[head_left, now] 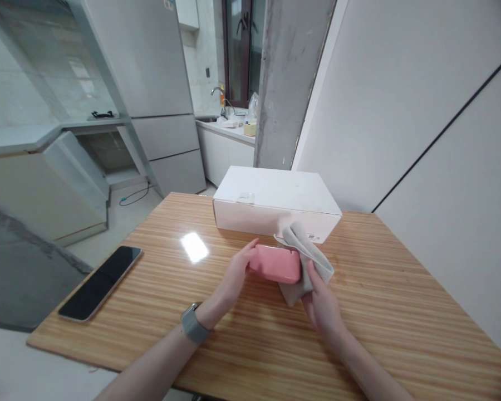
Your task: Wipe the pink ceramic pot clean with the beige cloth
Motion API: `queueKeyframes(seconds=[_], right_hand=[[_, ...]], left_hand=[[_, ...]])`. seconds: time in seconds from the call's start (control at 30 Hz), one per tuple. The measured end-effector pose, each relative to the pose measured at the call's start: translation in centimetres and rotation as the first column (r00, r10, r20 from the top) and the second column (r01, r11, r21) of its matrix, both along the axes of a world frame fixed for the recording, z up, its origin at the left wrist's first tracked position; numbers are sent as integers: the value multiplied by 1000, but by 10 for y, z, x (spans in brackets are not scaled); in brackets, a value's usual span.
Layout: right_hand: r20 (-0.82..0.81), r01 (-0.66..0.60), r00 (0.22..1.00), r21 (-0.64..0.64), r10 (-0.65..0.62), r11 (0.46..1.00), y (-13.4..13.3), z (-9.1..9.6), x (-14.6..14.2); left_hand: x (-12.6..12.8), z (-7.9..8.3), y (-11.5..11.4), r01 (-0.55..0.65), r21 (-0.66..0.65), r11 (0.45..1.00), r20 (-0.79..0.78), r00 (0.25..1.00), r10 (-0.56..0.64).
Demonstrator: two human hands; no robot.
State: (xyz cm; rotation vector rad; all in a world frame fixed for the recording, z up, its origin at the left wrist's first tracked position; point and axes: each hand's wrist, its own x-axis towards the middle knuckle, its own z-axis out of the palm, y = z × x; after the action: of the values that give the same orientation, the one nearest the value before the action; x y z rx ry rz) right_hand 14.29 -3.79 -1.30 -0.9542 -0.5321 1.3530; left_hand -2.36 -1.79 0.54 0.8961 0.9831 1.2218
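Observation:
A small pink case (274, 264) with rounded corners rests on the wooden table (379, 312), just in front of a white box (275, 200). My left hand (236, 273) grips the case's left end, fingers curled round it. My right hand (321, 303) holds a grey cloth (307, 253) that is draped over the case's right end and bunched under it. A grey watch (193, 323) is on my left wrist.
A dark phone (101, 282) lies face up near the table's left edge. The white box stands at the table's far side against a white wall. Beyond the table are a grey fridge (158, 94), a counter with a sink tap (219, 94) and a concrete pillar (288, 78).

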Motion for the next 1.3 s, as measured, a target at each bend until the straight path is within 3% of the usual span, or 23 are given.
queueKeyframes(seconds=[0.17,0.33,0.47,0.63,0.93,1.07,1.17,1.3], right_hand=[[-67,-12,998,-23,11,1000,1,15,3],[-94,-117,988,28,119,993,-6,20,-2],[-100,-127,987,30,130,991,-8,17,-3],[-98,-118,988,39,121,992,-5,13,-3],[-110,-85,990,-6,84,996,-7,5,-3],[-71,-92,993,0,92,996,-7,4,-5],[-75,-99,992,-3,99,995,-5,5,-5],[-120,-66,991,-33,62,997,-1,8,-3]], left_hand=[[-1,15,-8,110,119,987,-58,993,-103],[1,4,-7,134,137,981,84,986,-147],[4,-3,-6,200,127,971,189,957,-222],[6,1,-7,144,81,986,102,983,-152],[2,2,-6,30,223,974,-177,984,10],[3,-2,-7,14,240,971,-224,974,42],[5,-5,-3,29,196,980,-160,987,3],[4,-3,1,99,39,994,111,989,-103]])
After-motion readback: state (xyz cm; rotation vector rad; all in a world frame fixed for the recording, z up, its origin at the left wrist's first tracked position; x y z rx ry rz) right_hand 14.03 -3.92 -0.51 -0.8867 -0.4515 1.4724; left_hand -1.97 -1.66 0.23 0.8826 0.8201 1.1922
